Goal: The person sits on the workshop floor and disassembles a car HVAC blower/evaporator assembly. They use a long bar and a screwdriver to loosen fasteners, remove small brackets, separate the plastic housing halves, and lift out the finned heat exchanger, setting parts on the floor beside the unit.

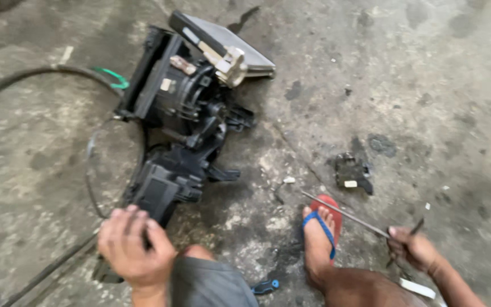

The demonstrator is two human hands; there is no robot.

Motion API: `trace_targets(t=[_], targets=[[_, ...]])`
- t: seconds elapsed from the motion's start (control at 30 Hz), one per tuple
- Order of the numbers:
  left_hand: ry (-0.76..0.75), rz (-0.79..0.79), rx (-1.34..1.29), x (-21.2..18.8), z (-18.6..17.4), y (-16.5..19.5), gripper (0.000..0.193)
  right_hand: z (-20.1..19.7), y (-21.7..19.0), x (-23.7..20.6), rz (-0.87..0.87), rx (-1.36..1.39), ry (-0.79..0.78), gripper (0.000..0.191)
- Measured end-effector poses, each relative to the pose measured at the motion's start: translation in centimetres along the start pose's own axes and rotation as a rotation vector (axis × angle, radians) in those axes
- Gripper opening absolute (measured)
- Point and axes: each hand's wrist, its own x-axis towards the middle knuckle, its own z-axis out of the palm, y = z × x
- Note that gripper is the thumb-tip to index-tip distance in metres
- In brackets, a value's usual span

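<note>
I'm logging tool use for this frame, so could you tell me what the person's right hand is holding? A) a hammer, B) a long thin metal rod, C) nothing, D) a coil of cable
B: the right hand is closed around one end of a long thin metal rod, which slants up to the left past the sandalled foot.

Black housing assembly (183,119): moulded plastic, matt, dusty. Flat core (231,42) at its far end: dull grey metal, with a pale cast fitting. Long rod (345,215): thin bare metal, dull. Floor (416,85): rough concrete, oil-stained and patchy. Sandal (328,219): red rubber sole, blue strap. Hose (24,77): matt black rubber. Small tool handle (265,286): blue and black plastic
</note>
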Motion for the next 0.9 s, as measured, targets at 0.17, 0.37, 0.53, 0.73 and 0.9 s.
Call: trace_targets(t=[0.17, 0.37, 0.53, 0.73, 0.9], targets=[[-0.246, 0.137, -0.410, -1.0, 3.6, 6.5, 0.026, -1.7, 6.6, -5.0, 0.227, 0.000, 0.400, 0.026], [-0.299, 0.227, -0.550, 1.6, 5.1, 7.9, 0.025, -0.8, -0.1, -1.4, -0.528, -1.171, 1.021, 0.052], [-0.129, 0.108, -0.307, 5.3, 3.1, 4.6, 0.018, 3.6, -10.2, 5.9, -0.815, -1.296, 0.660, 0.048], [-0.160, -0.133, -0.201, 9.3, 3.3, -0.3, 0.014, 7.0, -14.9, 10.6, -0.727, -1.688, 0.382, 0.051], [-0.396, -0.364, -0.057, 9.3, 6.0, -2.2, 0.023, 4.7, -13.4, 9.6, -0.506, -2.052, 0.561, 0.037]])
